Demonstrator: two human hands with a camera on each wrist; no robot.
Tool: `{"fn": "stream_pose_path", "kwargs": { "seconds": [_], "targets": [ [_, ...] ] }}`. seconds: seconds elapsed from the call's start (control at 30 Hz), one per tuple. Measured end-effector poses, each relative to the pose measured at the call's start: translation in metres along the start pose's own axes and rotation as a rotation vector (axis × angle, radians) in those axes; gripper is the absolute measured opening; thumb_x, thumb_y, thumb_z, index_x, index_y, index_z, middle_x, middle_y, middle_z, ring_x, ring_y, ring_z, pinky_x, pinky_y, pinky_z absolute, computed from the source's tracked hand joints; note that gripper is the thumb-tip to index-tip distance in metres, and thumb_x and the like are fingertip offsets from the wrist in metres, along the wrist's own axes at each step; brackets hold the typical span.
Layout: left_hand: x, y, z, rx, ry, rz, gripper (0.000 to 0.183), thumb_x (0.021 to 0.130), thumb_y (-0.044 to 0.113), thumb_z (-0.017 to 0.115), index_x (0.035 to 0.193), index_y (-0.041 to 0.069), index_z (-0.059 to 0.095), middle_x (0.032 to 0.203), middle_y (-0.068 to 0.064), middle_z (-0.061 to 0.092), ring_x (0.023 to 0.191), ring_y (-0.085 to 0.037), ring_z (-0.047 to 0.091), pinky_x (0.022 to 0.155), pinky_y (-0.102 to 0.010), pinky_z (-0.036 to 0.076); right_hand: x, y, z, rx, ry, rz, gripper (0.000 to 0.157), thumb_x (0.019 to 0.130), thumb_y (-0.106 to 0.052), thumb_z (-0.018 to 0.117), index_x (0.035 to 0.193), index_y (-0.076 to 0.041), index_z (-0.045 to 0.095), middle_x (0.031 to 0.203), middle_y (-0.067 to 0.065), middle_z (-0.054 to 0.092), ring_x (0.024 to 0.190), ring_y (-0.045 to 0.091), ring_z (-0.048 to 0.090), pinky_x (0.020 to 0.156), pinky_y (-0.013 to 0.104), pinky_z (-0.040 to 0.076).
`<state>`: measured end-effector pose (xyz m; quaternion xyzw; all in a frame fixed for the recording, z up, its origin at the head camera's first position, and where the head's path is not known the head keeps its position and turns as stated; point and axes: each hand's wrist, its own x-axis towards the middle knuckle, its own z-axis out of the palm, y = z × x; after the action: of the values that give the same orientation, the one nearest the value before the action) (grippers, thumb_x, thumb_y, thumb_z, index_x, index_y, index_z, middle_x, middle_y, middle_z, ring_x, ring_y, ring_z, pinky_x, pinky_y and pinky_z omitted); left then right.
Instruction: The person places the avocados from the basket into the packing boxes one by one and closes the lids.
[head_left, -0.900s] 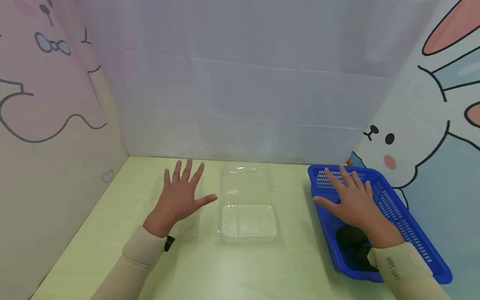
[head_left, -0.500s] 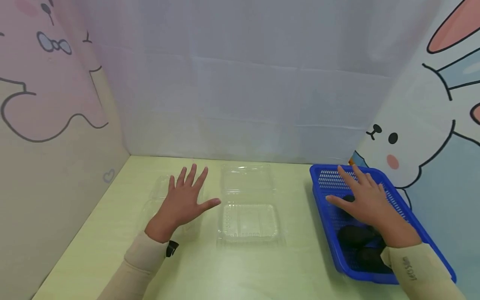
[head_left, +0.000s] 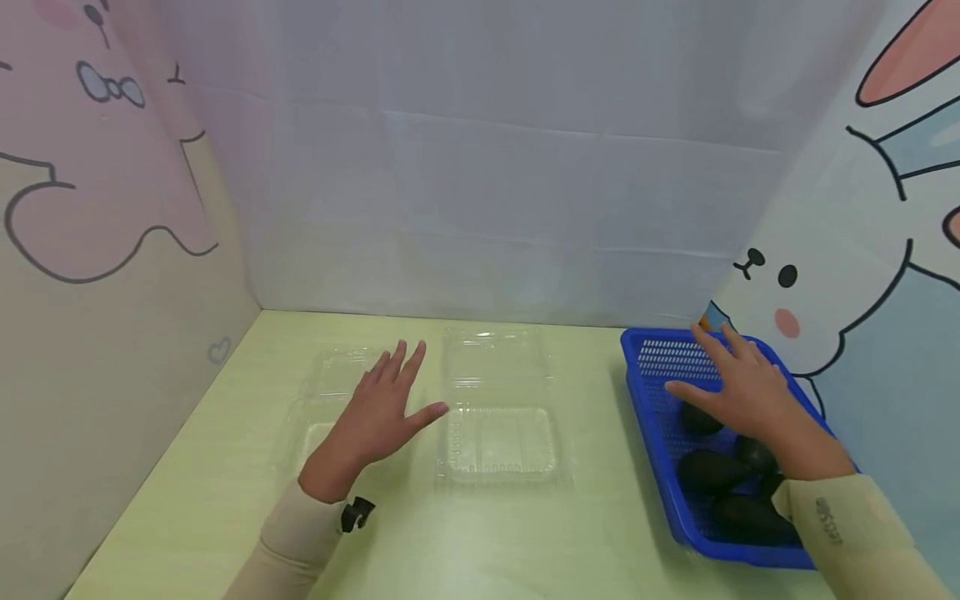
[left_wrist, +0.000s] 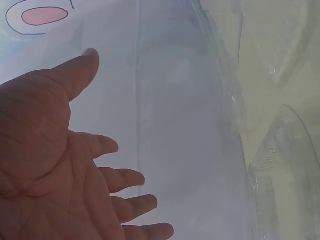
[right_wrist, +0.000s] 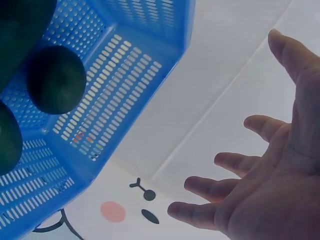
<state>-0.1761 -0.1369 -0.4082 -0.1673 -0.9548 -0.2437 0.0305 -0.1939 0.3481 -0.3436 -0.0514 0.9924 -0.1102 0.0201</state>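
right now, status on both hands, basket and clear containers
Left hand empty, over table. Right hand empty, over blue basket. Dark oval items inside it. Clear containers open; nothing seen blocking either hand.

L hand [head_left: 378,412] & R hand [head_left: 750,398] shifted right, w/ more dk green fruits [head_left: 712,472] now showing in basket [head_left: 663,358].

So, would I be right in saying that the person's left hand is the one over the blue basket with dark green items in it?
Not quite: the head view shows the right hand over the blue basket with dark green items in it.
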Motion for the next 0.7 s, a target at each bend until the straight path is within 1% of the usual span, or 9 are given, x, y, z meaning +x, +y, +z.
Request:
{"fn": "stream_pose_path", "kwargs": {
  "seconds": [0.13,0.23,0.5,0.7],
  "targets": [
    [-0.002,0.003,0.001,-0.054,-0.011,-0.002,0.09,0.1,0.049,0.065,0.166,0.011,0.016,0.169,-0.024,0.014,0.152,-0.049,0.018,0.116,-0.066,0.025,0.006,0.006,-0.001,-0.02,-0.013,0.02,0.11,0.092,-0.073,0.057,0.166,-0.009,0.007,0.162,0.04,0.002,0.139,0.069,0.012,0.101,0.086,0.013],
    [-0.003,0.006,0.004,-0.092,-0.028,-0.018,0.09,0.1,0.046,0.065,0.167,0.013,0.014,0.17,-0.022,0.012,0.152,-0.047,0.018,0.114,-0.066,0.029,0.009,0.011,-0.001,-0.032,-0.027,0.033,0.111,0.092,-0.073,0.057,0.166,-0.009,0.004,0.16,0.042,0.002,0.138,0.07,0.013,0.101,0.086,0.014],
    [-0.003,0.02,0.016,-0.158,-0.075,-0.054,0.09,0.1,0.045,0.066,0.167,0.015,0.014,0.171,-0.018,0.009,0.154,-0.045,0.016,0.112,-0.066,0.032,0.016,0.016,-0.002,-0.028,-0.056,0.063,0.112,0.091,-0.073,0.059,0.164,-0.005,0.007,0.158,0.045,0.002,0.135,0.073,0.014,0.098,0.087,0.017],
    [-0.002,0.028,0.031,-0.2,-0.098,-0.082,0.089,0.1,0.044,0.067,0.167,0.014,0.017,0.17,-0.021,0.01,0.152,-0.046,0.019,0.112,-0.065,0.034,0.025,0.023,0.003,-0.019,-0.106,0.07,0.113,0.091,-0.073,0.06,0.163,-0.001,0.01,0.156,0.047,0.003,0.131,0.077,0.015,0.095,0.087,0.021]
  ]
}}
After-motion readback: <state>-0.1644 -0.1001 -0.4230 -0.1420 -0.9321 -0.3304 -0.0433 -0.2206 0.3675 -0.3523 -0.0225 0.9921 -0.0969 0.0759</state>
